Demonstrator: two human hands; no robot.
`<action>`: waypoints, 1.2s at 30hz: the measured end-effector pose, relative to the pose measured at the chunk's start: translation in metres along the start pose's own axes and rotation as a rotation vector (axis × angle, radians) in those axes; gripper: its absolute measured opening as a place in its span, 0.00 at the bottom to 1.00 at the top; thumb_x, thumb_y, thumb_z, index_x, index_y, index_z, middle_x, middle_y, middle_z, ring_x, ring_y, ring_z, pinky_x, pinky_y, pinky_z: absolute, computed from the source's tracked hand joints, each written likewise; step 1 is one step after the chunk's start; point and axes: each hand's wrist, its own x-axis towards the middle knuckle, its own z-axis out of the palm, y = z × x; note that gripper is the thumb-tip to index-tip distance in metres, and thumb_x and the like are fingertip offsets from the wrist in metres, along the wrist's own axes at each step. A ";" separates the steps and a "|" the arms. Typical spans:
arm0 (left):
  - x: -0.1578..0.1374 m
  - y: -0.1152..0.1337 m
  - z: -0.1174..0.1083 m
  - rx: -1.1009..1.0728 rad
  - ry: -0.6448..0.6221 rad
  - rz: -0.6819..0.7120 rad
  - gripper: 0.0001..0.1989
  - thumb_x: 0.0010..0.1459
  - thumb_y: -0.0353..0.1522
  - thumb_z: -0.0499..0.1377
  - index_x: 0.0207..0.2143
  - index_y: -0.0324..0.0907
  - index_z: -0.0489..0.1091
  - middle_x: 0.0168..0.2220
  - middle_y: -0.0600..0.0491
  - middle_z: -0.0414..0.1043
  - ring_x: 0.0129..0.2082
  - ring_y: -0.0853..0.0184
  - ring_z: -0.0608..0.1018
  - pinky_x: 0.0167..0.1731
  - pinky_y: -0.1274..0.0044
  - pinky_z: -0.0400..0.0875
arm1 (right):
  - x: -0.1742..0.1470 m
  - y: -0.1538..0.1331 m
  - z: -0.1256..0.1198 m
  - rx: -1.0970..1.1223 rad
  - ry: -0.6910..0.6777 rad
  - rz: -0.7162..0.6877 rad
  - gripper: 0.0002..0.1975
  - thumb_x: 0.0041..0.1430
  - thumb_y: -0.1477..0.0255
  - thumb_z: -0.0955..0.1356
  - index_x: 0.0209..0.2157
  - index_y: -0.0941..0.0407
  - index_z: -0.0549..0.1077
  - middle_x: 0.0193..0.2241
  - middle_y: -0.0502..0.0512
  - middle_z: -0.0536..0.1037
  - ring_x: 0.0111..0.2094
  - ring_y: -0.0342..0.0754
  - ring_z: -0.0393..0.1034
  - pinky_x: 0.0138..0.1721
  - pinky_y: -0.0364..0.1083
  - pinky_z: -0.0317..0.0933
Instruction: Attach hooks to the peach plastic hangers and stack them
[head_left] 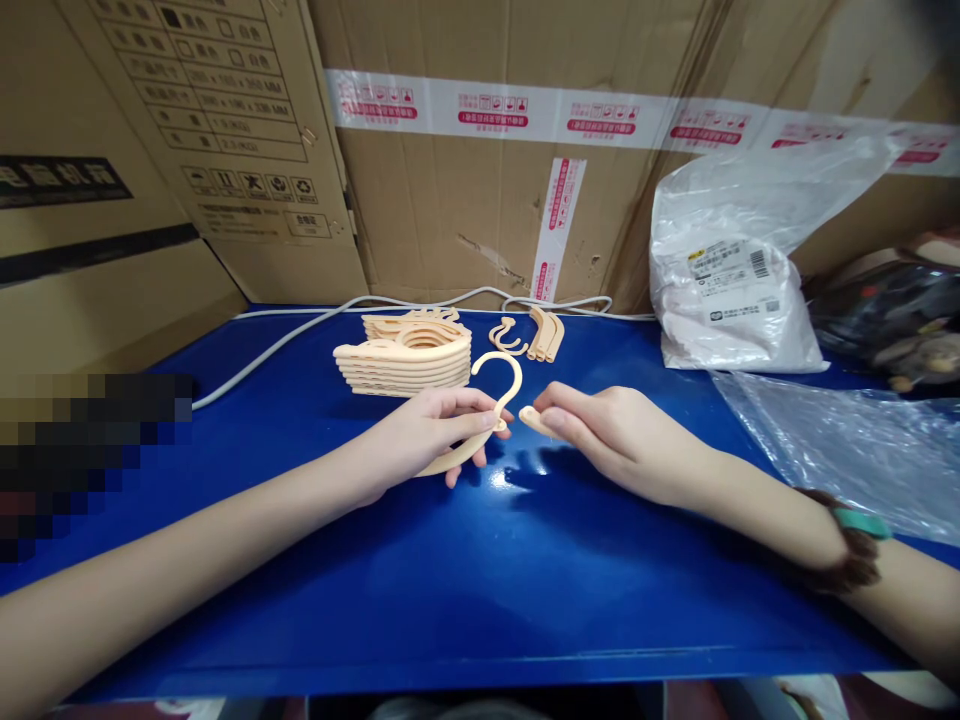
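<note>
My left hand (442, 430) grips a cream plastic hanger hook (517, 372) at its base, together with a curved hanger arm (454, 460) that runs down to the left beneath the palm. Closed around another cream hanger arm (536, 422) is my right hand (611, 430); only the arm's rounded end with a hole sticks out. A small gap lies between this end and the hook's base. Behind my left hand sits a stack of cream folded hangers (405, 360). Farther back are loose hooks (507, 338) and several loose hanger arms (546, 335).
A white cable (285, 350) runs along the back of the blue table (480, 590). Cardboard boxes (450, 200) wall off the rear and left. On the right stand a white plastic bag (739, 290) with a label and a flat clear plastic sheet (847, 440).
</note>
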 end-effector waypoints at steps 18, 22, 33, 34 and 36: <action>-0.003 0.002 -0.002 -0.014 -0.105 0.004 0.11 0.64 0.36 0.54 0.42 0.38 0.70 0.21 0.57 0.72 0.14 0.77 0.69 0.16 0.87 0.63 | -0.003 -0.001 0.011 -0.332 0.077 -0.195 0.18 0.69 0.62 0.57 0.34 0.56 0.71 0.27 0.50 0.74 0.25 0.43 0.69 0.24 0.44 0.43; -0.003 0.003 -0.002 -0.028 -0.130 -0.003 0.10 0.64 0.35 0.54 0.41 0.38 0.69 0.22 0.57 0.72 0.15 0.76 0.71 0.18 0.86 0.67 | -0.001 0.001 0.012 -0.355 0.110 -0.224 0.19 0.69 0.62 0.57 0.34 0.57 0.71 0.27 0.50 0.74 0.25 0.44 0.69 0.24 0.44 0.44; 0.001 -0.003 -0.003 -0.020 -0.170 0.023 0.11 0.62 0.37 0.55 0.41 0.38 0.69 0.23 0.56 0.71 0.17 0.75 0.72 0.18 0.85 0.69 | -0.001 0.003 0.014 -0.333 0.098 -0.291 0.18 0.69 0.64 0.58 0.36 0.59 0.74 0.28 0.52 0.77 0.27 0.44 0.71 0.27 0.44 0.52; 0.001 -0.003 -0.003 -0.018 -0.169 0.026 0.12 0.62 0.37 0.56 0.41 0.38 0.69 0.23 0.56 0.71 0.18 0.75 0.72 0.19 0.84 0.69 | -0.001 0.003 0.014 -0.331 0.089 -0.292 0.18 0.69 0.64 0.58 0.37 0.59 0.74 0.29 0.52 0.77 0.27 0.44 0.72 0.27 0.44 0.52; 0.001 -0.004 -0.002 -0.017 -0.167 0.038 0.12 0.62 0.38 0.56 0.42 0.39 0.69 0.23 0.56 0.70 0.18 0.75 0.72 0.19 0.84 0.69 | -0.001 0.002 0.014 -0.334 0.084 -0.299 0.17 0.69 0.64 0.59 0.38 0.59 0.74 0.29 0.52 0.78 0.27 0.44 0.72 0.27 0.44 0.53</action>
